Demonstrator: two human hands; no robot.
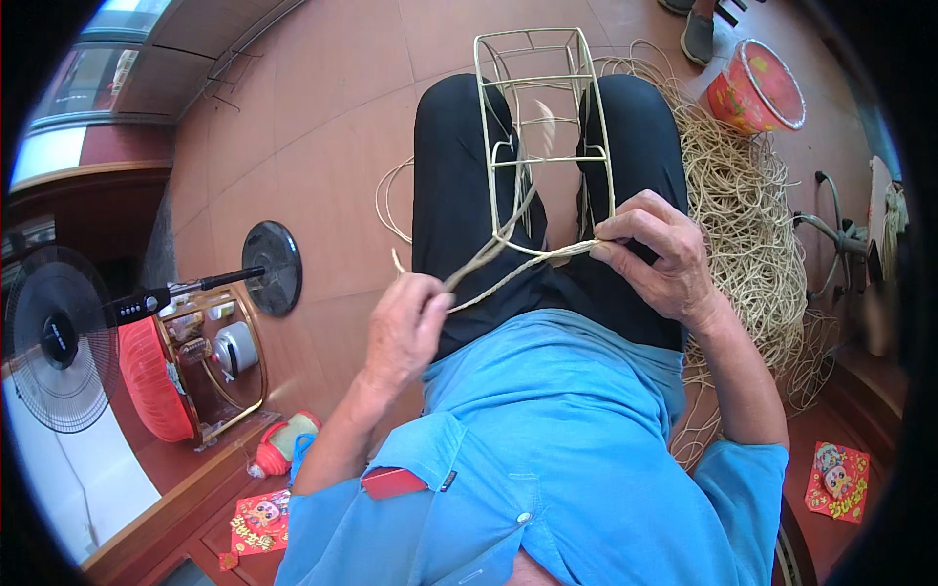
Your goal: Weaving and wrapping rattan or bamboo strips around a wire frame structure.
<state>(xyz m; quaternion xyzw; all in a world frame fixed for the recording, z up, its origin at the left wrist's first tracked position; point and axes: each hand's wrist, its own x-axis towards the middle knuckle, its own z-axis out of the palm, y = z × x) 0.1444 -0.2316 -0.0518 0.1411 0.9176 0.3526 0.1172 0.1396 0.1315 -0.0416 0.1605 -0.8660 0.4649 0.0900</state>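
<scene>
A: Why does the wire frame (576, 158) sit there?
B: It rests across the black trousers (451, 161), spanning both thighs. I'd judge the lap serves as a support, with the frame's near end within easy reach.
A: And the grips?
B: The right grip (662, 256) pinches the pale cord (528, 266) between thumb and fingers at the frame's near right corner, probably to pin it there. The left grip (405, 327) is curled round cord too, out to the near left, likely keeping the stretch between them taut. A blurred strand there makes its exact hold hard to read.
A: The room?
B: Reddish tiled floor (342, 98). On the right, a loose cord heap (738, 210), with a red bucket (747, 93) at its far end; on the left, a standing fan (61, 337).
</scene>
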